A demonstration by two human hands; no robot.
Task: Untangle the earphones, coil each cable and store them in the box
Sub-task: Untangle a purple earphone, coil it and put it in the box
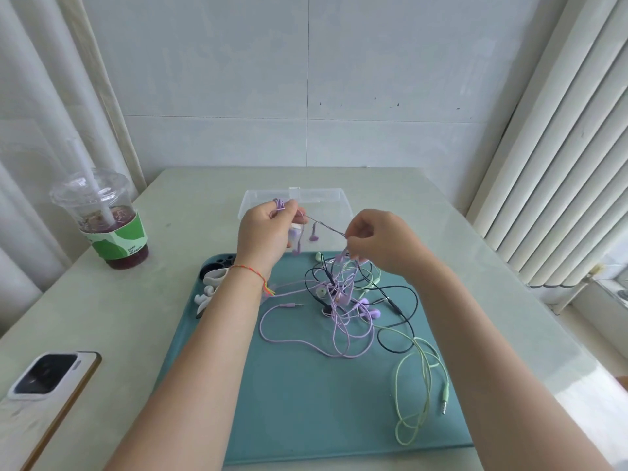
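A mat (306, 413) lies on the table (142, 321), with a tangle of earphones (343, 300) on its far half. Behind the mat stands the box (326, 198). A cup (108, 222) sits far left, a phone (44, 379) near left. Small clips (212, 283), perhaps cable holders, lie at the mat's far-left corner.

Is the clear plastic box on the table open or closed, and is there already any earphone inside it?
Open: the clear box shows no lid on top. Whether any earphone is inside, I cannot tell; the left hand covers much of it.
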